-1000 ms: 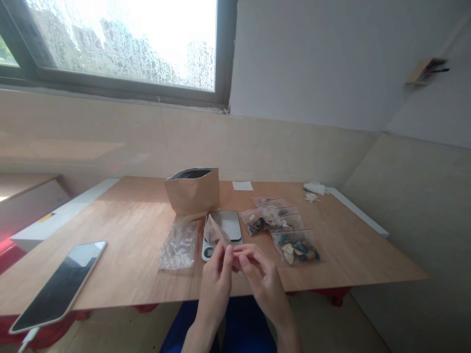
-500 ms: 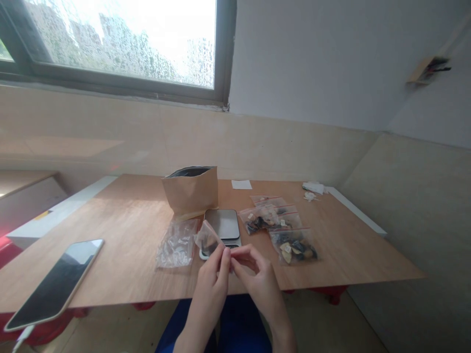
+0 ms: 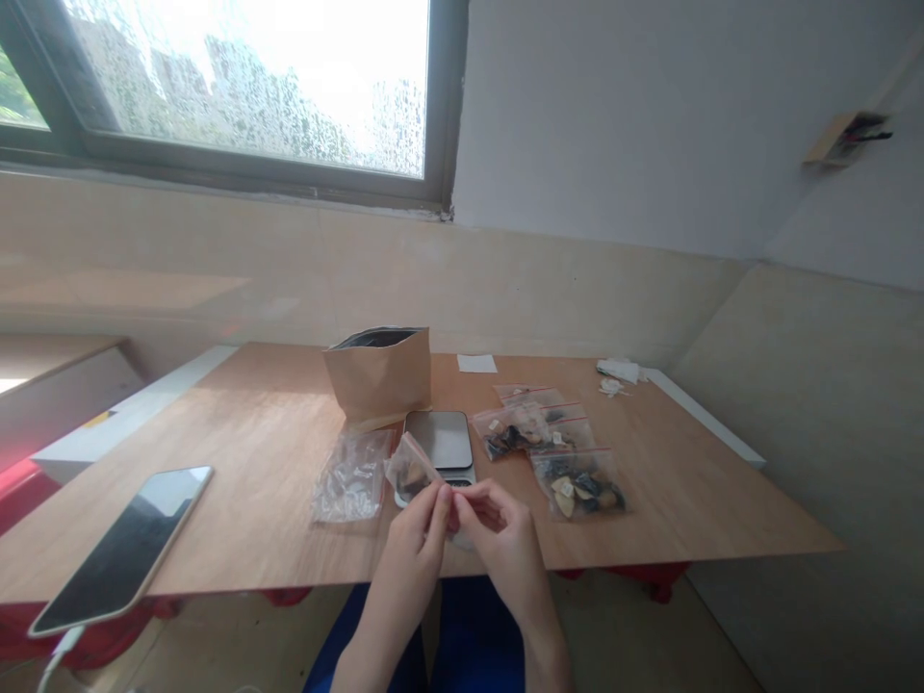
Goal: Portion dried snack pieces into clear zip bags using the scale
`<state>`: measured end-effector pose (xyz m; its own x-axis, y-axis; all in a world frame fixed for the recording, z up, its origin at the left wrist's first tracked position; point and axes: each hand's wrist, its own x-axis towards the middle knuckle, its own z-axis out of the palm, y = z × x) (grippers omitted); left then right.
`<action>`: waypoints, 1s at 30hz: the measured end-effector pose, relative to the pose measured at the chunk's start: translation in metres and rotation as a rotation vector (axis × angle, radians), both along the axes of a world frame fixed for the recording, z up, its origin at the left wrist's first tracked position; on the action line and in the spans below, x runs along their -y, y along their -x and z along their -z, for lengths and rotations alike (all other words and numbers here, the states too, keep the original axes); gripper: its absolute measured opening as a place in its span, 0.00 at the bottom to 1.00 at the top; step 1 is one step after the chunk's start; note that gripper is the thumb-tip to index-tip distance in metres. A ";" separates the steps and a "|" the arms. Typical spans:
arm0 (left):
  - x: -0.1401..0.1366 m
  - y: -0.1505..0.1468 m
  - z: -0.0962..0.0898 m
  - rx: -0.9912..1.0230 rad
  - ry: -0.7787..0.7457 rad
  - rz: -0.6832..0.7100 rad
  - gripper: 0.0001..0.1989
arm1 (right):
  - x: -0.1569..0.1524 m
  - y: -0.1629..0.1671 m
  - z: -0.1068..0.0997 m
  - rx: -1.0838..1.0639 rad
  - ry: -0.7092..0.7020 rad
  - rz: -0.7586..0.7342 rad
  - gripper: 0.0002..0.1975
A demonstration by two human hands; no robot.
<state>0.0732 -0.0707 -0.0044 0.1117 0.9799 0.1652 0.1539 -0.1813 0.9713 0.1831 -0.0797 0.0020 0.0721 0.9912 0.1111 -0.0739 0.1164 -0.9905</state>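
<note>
Between my two hands is a small clear zip bag point(image 3: 410, 469) with a red-edged top and dark and tan pieces inside. My left hand point(image 3: 419, 534) pinches its top edge with thumb and finger. Close beside it, my right hand point(image 3: 501, 525) is closed in a pinch at the same edge; the fingers hide the bag's right part. Behind the bag lies a flat kitchen scale point(image 3: 439, 438) with a silver plate, its front partly covered by bag and hands. To the left rests a stack of clear plastic bags point(image 3: 351, 481).
Several filled zip bags point(image 3: 581, 486) lie at the right of the table point(image 3: 693, 500). An opened brown paper pouch point(image 3: 379, 375) stands behind the scale. A phone point(image 3: 122, 549) with a cable lies at the left edge. White paper point(image 3: 476, 364) and white scraps point(image 3: 613, 375) lie farther back.
The right hand's fingers have moved in against the left fingertips at the bag's edge. The whole view has shifted slightly; the other things stay in place.
</note>
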 end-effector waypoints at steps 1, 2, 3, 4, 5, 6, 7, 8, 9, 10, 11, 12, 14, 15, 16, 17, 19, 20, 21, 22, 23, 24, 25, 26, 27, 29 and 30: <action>0.000 -0.001 0.000 -0.012 -0.005 0.005 0.15 | -0.001 0.000 0.001 -0.020 0.006 0.010 0.09; 0.000 -0.001 0.000 -0.022 -0.007 0.012 0.15 | -0.001 0.000 0.002 -0.040 0.011 0.020 0.09; 0.000 -0.001 0.000 -0.028 -0.005 0.023 0.15 | -0.002 -0.001 0.003 -0.057 0.015 0.031 0.09; 0.000 -0.002 0.001 -0.030 0.000 0.033 0.14 | -0.003 -0.001 0.004 -0.070 0.019 0.042 0.09; 0.000 -0.002 0.001 -0.028 0.008 0.039 0.14 | -0.003 -0.001 0.006 -0.079 0.022 0.052 0.10; -0.001 -0.003 0.002 -0.024 0.017 0.038 0.14 | -0.004 -0.001 0.007 -0.085 0.028 0.061 0.10; -0.001 -0.003 0.003 -0.020 0.025 0.032 0.14 | -0.004 -0.001 0.009 -0.088 0.034 0.068 0.10; -0.002 -0.003 0.004 -0.017 0.032 0.020 0.14 | -0.005 -0.001 0.010 -0.089 0.038 0.072 0.10; -0.002 -0.004 0.006 -0.016 0.038 0.008 0.14 | -0.006 0.001 0.011 -0.087 0.041 0.076 0.10; -0.003 -0.005 0.006 -0.020 0.040 -0.007 0.14 | -0.006 0.002 0.012 -0.085 0.041 0.081 0.10; -0.003 -0.005 0.007 -0.027 0.042 -0.022 0.14 | -0.006 0.004 0.013 -0.082 0.038 0.087 0.10; -0.003 -0.005 0.008 -0.038 0.041 -0.036 0.14 | -0.007 0.006 0.013 -0.075 0.036 0.094 0.10; -0.004 -0.004 0.009 -0.069 0.031 -0.063 0.15 | -0.008 0.008 0.014 -0.053 0.032 0.115 0.09; -0.004 -0.003 0.009 -0.087 0.025 -0.082 0.14 | -0.008 0.007 0.015 -0.047 0.035 0.147 0.10; -0.003 0.000 0.009 -0.102 0.022 -0.108 0.14 | -0.009 0.005 0.015 -0.046 0.039 0.201 0.11; -0.003 0.003 0.009 -0.111 0.019 -0.149 0.14 | -0.010 0.001 0.016 -0.055 0.039 0.279 0.12; -0.003 0.012 0.008 -0.122 0.011 -0.245 0.14 | -0.012 -0.011 0.018 -0.096 0.025 0.467 0.14; -0.003 0.016 0.008 -0.124 0.001 -0.278 0.15 | -0.013 -0.018 0.019 -0.118 0.011 0.547 0.15; -0.003 0.020 0.007 -0.125 -0.009 -0.292 0.15 | -0.013 -0.023 0.020 -0.135 -0.002 0.594 0.16; -0.002 0.023 0.007 -0.121 -0.014 -0.286 0.16 | -0.013 -0.028 0.020 -0.148 -0.015 0.613 0.16; -0.002 0.024 0.007 -0.108 -0.014 -0.268 0.16 | -0.012 -0.030 0.020 -0.158 -0.024 0.615 0.17; -0.001 0.023 0.007 -0.084 -0.008 -0.247 0.17 | -0.011 -0.031 0.019 -0.165 -0.033 0.608 0.17; -0.001 0.022 0.007 -0.044 0.003 -0.236 0.18 | -0.010 -0.030 0.017 -0.172 -0.043 0.597 0.17; 0.000 0.019 0.008 0.015 0.019 -0.236 0.18 | -0.008 -0.027 0.015 -0.178 -0.053 0.587 0.17; 0.001 0.016 0.010 0.090 0.038 -0.245 0.19 | -0.007 -0.024 0.012 -0.185 -0.061 0.575 0.17; 0.002 0.008 0.017 0.264 0.093 -0.282 0.19 | -0.005 -0.017 0.007 -0.207 -0.063 0.543 0.17; 0.001 0.004 0.023 0.350 0.127 -0.302 0.18 | -0.004 -0.013 0.004 -0.224 -0.055 0.522 0.17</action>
